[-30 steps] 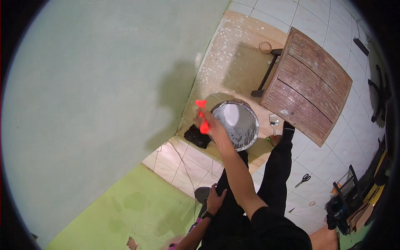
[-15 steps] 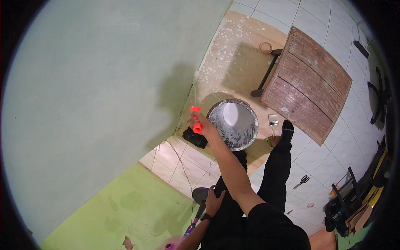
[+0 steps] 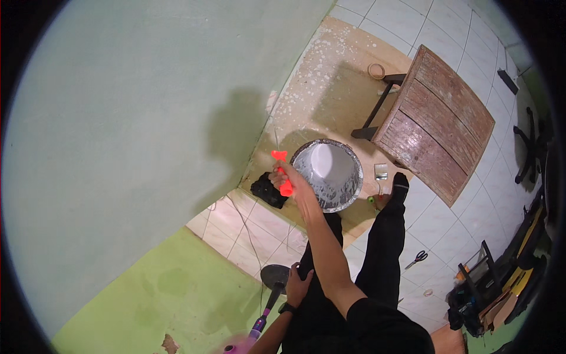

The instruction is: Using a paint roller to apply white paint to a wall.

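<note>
My right hand (image 3: 283,175) is closed round the bright orange handle of a putty knife (image 3: 286,188), just left of the bucket. Its thin blade points away from me, nearly edge-on and hard to make out. Upright on a tan floor sheet (image 3: 354,44), the round bucket (image 3: 358,197) has white smears down its inner wall and a pale patch at the bottom. Below my right hand lies a crumpled black bag (image 3: 267,190). My left hand (image 3: 297,285) rests on my left knee, fingers spread and nothing held, a dark watch on the wrist.
The pale green wall (image 3: 135,118) fills the left side. A worn wooden table (image 3: 439,124) stands at the right. Near my foot lies a small metal-faced item (image 3: 381,171); scissors (image 3: 417,259) lie on the tiles. A purple-and-black standing fan (image 3: 266,311) is beside my left arm.
My right hand has dipped slightly toward me, and the putty knife's handle has tilted a little. The whole view has shifted slightly. My left hand stays on the knee.
</note>
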`<state>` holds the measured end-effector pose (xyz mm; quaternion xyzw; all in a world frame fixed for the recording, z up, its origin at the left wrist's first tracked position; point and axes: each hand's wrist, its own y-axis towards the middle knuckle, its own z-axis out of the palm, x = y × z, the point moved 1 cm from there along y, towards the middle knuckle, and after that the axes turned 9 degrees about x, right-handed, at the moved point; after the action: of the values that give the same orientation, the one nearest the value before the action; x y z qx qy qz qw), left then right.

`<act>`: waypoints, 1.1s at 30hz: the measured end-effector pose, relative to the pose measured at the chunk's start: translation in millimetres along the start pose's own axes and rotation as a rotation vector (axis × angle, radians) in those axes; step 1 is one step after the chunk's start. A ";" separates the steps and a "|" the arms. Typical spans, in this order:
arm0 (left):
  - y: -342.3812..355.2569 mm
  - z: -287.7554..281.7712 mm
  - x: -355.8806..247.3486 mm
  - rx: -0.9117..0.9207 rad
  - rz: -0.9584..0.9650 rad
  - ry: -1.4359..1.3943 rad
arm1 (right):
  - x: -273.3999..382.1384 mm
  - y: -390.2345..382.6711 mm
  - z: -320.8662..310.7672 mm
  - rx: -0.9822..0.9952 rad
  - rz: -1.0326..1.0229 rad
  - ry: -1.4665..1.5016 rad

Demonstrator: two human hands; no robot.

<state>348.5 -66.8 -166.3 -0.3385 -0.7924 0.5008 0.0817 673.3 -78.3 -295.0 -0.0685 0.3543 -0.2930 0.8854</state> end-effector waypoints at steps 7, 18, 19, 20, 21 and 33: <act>4.4 2.5 -0.7 -0.025 0.008 0.058 | 26.7 3.7 12.1 -0.004 -0.061 -0.046; 4.5 -1.5 -12.3 -0.016 0.004 0.051 | 9.0 -34.7 17.3 0.038 -0.108 -0.240; 7.8 -6.0 -13.9 -0.048 0.016 0.080 | -5.3 -45.2 30.8 0.050 -0.099 -0.241; 7.9 -7.2 -15.0 -0.047 0.011 0.080 | -18.3 -62.7 41.6 0.050 -0.010 -0.231; 8.5 -10.7 -14.4 -0.035 -0.012 0.082 | -26.8 -69.2 48.5 0.053 0.083 -0.218; 14.2 -14.4 -21.7 -0.009 -0.042 0.089 | -31.7 -92.9 80.3 0.075 -0.046 -0.276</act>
<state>378.2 -65.8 -166.9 -0.3439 -0.7972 0.4799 0.1259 664.9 -143.3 -186.4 -0.0830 0.2161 -0.3143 0.9207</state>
